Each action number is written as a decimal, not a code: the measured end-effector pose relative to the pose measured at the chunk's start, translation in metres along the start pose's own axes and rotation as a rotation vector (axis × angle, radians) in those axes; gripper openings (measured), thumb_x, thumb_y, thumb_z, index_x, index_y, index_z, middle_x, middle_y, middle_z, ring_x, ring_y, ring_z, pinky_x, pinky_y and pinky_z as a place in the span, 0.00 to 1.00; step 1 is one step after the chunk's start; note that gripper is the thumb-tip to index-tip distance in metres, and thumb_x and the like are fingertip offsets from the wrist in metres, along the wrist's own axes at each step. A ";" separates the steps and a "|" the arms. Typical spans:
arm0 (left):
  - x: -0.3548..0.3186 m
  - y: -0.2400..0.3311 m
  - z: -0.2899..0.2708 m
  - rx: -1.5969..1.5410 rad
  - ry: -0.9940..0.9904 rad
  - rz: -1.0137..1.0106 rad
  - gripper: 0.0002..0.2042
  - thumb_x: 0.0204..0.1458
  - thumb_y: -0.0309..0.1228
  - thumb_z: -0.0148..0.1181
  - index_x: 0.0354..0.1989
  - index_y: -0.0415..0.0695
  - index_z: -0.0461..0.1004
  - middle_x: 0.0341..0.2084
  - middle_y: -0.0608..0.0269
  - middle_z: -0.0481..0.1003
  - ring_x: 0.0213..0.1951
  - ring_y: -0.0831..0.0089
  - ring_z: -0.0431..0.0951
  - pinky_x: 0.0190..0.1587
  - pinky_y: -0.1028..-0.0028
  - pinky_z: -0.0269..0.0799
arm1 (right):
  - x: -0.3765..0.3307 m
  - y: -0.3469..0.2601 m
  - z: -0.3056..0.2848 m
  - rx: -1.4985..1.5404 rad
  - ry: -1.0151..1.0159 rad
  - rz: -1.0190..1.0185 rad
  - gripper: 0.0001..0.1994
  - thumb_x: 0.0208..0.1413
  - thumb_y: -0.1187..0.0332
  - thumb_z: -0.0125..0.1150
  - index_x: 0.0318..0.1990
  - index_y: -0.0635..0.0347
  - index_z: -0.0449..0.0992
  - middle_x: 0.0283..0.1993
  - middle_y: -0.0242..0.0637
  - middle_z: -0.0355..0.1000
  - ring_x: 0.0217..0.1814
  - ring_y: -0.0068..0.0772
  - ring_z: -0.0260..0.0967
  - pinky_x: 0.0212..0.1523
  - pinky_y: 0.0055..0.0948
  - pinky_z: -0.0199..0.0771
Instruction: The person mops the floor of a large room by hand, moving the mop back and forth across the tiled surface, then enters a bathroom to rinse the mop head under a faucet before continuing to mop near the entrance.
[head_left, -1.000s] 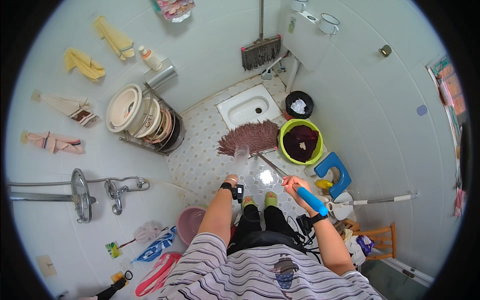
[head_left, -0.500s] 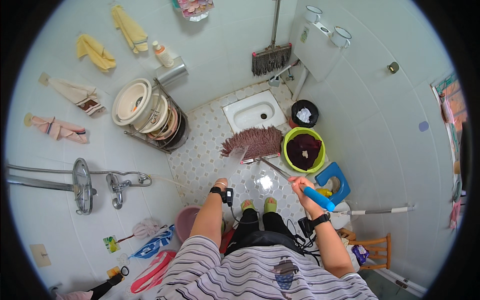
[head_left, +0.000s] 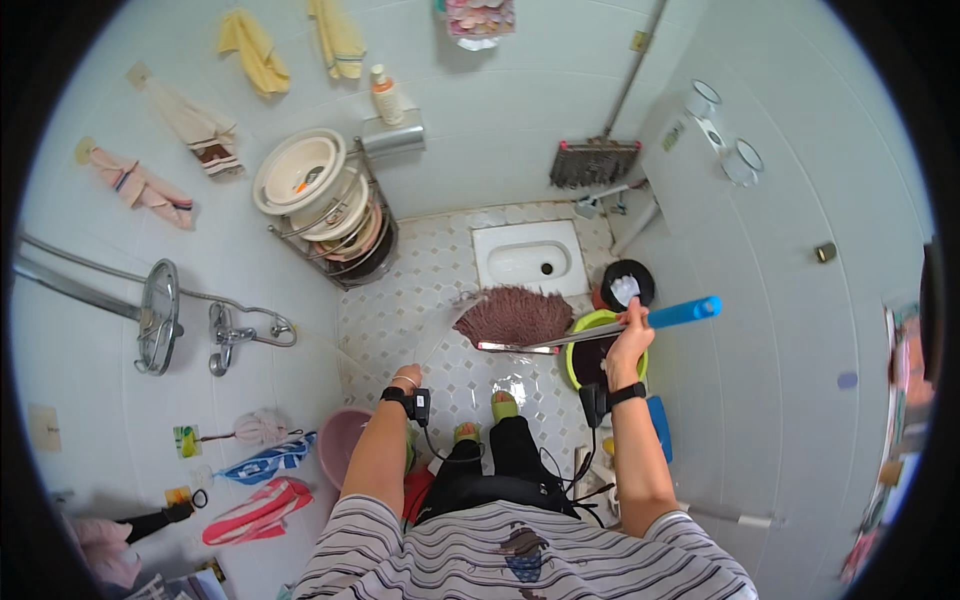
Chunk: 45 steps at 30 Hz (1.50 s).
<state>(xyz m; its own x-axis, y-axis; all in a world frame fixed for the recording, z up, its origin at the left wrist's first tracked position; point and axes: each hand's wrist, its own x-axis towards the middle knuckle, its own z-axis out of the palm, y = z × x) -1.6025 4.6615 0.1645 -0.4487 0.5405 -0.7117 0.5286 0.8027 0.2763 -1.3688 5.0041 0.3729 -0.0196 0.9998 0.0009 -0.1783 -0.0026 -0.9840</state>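
White-tiled bathroom, one maroon shaggy mop (head_left: 515, 315) at frame centre, right hand (head_left: 627, 345) clenched round its blue-gripped metal handle (head_left: 640, 322), left hand (head_left: 406, 378) grip indiscernible, one green bucket (head_left: 580, 335) holding dark contents, stacked basins in one wire rack (head_left: 345, 262) upper left.

Stacked basins (head_left: 312, 190) on rack, squat toilet (head_left: 530, 260), hanging towels (head_left: 255, 50), wall tap (head_left: 235, 330)

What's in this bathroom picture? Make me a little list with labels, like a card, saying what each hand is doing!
Place: small tiled bathroom seen from above
Right hand: grips the mop handle near its blue end
Left hand: hangs low over the floor, holding nothing visible
Mop head: brown and fluffy, over the floor beside the squat toilet
Green basin: by the right hand, partly hidden
Rack of bowls: stands against the wall at left
Broom: leans in the far corner
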 end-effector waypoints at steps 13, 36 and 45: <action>0.021 -0.053 0.013 -0.530 0.163 -0.289 0.12 0.45 0.28 0.49 0.37 0.36 0.67 0.32 0.41 0.72 0.37 0.49 0.73 0.37 0.58 0.70 | 0.076 -0.169 0.188 0.338 -0.488 -0.125 0.14 0.40 0.74 0.54 0.12 0.54 0.55 0.10 0.27 0.50 0.10 0.20 0.47 0.15 0.21 0.51; -0.035 -0.015 0.066 -0.357 0.062 -0.079 0.10 0.48 0.29 0.43 0.31 0.37 0.70 0.21 0.52 0.71 0.26 0.62 0.73 0.27 0.64 0.67 | -0.183 -0.072 -0.061 -0.238 -0.911 0.020 0.07 0.46 0.78 0.54 0.23 0.60 0.62 0.27 0.31 0.63 0.31 0.20 0.57 0.40 0.20 0.60; -0.057 0.036 0.061 0.118 0.021 0.027 0.15 0.47 0.26 0.40 0.39 0.35 0.72 0.41 0.45 0.70 0.43 0.53 0.71 0.45 0.62 0.67 | -0.219 -0.110 -0.154 -0.516 -1.096 -0.089 0.07 0.44 0.78 0.58 0.24 0.61 0.64 0.24 0.38 0.67 0.36 0.37 0.69 0.38 0.29 0.67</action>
<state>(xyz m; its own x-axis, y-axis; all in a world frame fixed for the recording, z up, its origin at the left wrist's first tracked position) -1.5135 4.6443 0.1756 -0.4481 0.5674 -0.6908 0.6214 0.7533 0.2157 -1.1938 4.7885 0.4536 -0.8935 0.4484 -0.0232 0.1864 0.3235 -0.9277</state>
